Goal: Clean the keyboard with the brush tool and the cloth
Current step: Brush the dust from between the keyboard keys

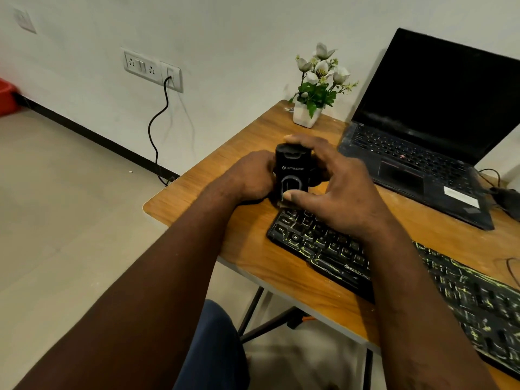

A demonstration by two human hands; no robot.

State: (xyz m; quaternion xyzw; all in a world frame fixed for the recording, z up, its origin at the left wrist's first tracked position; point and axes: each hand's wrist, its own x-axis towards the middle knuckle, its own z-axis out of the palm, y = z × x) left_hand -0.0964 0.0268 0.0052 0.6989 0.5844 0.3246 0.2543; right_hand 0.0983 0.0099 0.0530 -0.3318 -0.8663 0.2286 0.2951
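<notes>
Your left hand [250, 175] curls its fingers round the black brush tool [291, 168]; right hand [340, 192] pinches it, fingers spread, by the keyboard [323, 249], far-left corner.

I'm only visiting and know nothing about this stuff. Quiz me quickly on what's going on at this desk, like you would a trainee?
1. True or false: the laptop screen is lit.
2. The brush tool is held by: A one hand; B both hands; C no hand.
3. Fill in: the brush tool is nearest the keyboard's ____ end.
Key: 1 false, it is dark. 2 B, the left hand and right hand both grip it. 3 left, by the Ctrl key.
</notes>
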